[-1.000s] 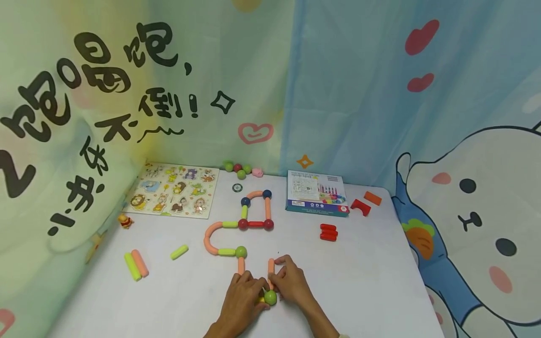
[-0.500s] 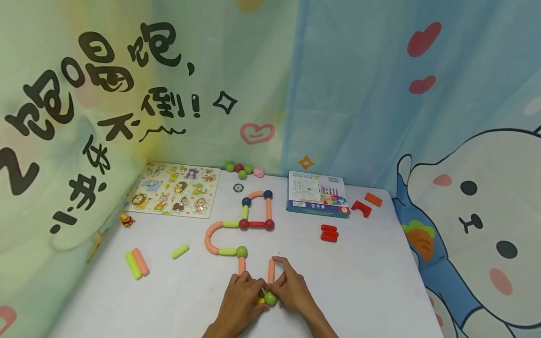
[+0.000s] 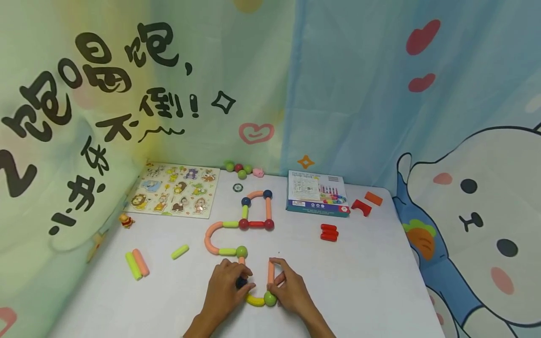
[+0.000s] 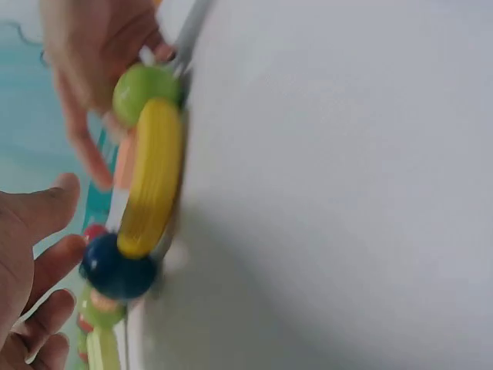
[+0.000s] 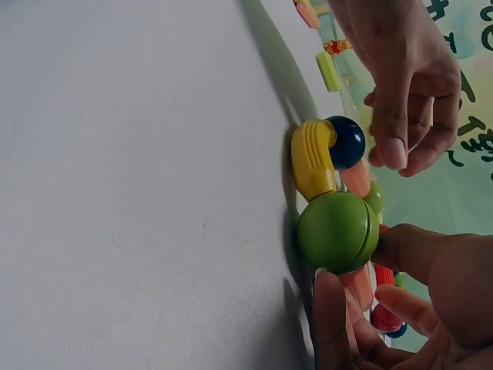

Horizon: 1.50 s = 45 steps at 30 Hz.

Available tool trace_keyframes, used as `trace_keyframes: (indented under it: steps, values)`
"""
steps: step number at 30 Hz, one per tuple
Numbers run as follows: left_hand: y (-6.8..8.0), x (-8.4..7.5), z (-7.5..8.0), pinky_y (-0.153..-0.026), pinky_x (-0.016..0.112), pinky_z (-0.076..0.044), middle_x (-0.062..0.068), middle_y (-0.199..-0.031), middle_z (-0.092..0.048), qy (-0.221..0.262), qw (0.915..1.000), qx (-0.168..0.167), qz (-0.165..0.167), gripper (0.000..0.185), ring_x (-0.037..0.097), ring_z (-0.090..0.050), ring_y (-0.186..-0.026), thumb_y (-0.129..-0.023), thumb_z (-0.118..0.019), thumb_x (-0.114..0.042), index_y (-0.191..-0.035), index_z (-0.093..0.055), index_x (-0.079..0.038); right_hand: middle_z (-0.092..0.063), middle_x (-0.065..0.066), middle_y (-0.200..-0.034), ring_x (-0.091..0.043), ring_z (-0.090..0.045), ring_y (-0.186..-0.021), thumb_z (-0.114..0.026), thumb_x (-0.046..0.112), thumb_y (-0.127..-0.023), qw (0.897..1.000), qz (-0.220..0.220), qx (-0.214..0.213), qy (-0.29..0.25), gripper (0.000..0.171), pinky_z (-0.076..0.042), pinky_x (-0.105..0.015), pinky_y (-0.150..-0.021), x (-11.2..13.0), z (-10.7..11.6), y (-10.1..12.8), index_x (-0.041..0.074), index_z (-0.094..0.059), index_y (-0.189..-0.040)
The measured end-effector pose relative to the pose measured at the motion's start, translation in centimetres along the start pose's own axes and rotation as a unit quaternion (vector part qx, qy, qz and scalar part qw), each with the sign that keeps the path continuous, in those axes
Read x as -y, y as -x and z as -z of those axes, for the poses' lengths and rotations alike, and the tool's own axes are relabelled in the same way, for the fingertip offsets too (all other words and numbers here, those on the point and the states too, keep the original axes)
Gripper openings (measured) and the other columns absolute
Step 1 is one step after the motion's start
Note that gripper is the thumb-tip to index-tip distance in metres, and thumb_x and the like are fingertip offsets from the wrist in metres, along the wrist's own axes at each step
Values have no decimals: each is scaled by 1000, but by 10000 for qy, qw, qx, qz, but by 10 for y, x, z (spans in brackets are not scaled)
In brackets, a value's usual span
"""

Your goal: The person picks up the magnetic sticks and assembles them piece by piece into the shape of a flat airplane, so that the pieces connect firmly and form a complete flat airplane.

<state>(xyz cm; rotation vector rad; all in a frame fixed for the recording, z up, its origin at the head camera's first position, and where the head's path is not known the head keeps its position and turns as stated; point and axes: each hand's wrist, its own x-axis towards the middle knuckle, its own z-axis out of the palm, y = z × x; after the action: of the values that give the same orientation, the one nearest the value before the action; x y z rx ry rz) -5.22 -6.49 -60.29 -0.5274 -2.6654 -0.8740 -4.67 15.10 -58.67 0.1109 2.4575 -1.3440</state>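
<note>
My left hand (image 3: pixel 226 286) is off the pieces, fingers loosely bent beside a dark blue ball (image 4: pixel 119 266); a gap shows between them in the left wrist view. From that ball a curved yellow magnetic rod (image 3: pixel 255 300) runs to a green ball (image 5: pixel 337 231). My right hand (image 3: pixel 291 286) pinches the straight orange magnetic rod (image 3: pixel 271 272) by its near end, right at the green ball. Its index finger reaches along to the rod's far end. An orange rod, partly hidden by my left hand, links the blue ball to another green ball (image 3: pixel 241 252) farther back.
The chain continues back through a curved orange rod (image 3: pixel 210 238) to a loop with red balls (image 3: pixel 268 225). Loose rods lie left, including a lime one (image 3: pixel 180 251); red pieces (image 3: pixel 328 233) lie right. An animal puzzle board (image 3: pixel 173 190) and a box (image 3: pixel 317 193) stand behind.
My left hand has let go of the yellow rod and moved left and slightly back, uncovering the yellow rod and part of the blue ball. The right hand stays at the orange rod.
</note>
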Motion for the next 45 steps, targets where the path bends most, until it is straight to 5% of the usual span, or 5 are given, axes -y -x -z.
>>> trace_keyframes:
  steps: [9,18,28,35,45]
  values:
    - [-54,26,10,-79,33,-47,-6,-91,-77,202,9968,-56,774,29,11,-55,-87,-80,-96,-24,-100,-76,-21,-60,-4,-91,-16,-62,-63,-81,6,-89,9998,-160,-106,31,72,-55,-27,-54,1,-1,-1,20,-51,-153]
    - [-151,59,15,-92,45,-44,6,-110,-79,753,9899,37,1200,37,29,-63,-106,-91,-86,-22,-124,-71,-15,-61,-3,-91,-16,-62,-63,-82,8,-89,9995,-311,-90,0,74,-54,-27,-54,0,-2,-3,15,-48,-154]
    - [-244,86,-2,-121,62,-35,14,-162,-51,827,9753,1015,1780,58,40,-45,-147,-106,-64,-18,-159,-40,-11,-60,-3,-89,-17,-62,-60,-83,10,-89,9989,-457,-113,-22,72,-53,-27,-54,-1,-2,-1,15,-49,-153]
    - [-269,97,-20,-121,65,-35,22,-162,-45,596,9563,1897,2145,64,46,-42,-151,-109,-55,-14,-166,-26,-19,-60,-3,-90,-18,-62,-61,-82,10,-89,9987,-486,-69,-152,71,-54,-26,-54,-5,-3,3,14,-50,-152]
    - [-274,99,-17,-113,63,-44,23,-151,-53,-1161,9751,1519,1127,57,44,-47,-141,-104,-62,-11,-158,-45,-12,-60,-3,-89,-17,-61,-62,-82,11,-89,9991,-350,-175,-131,71,-53,-27,-53,-6,-4,2,14,-50,-152]
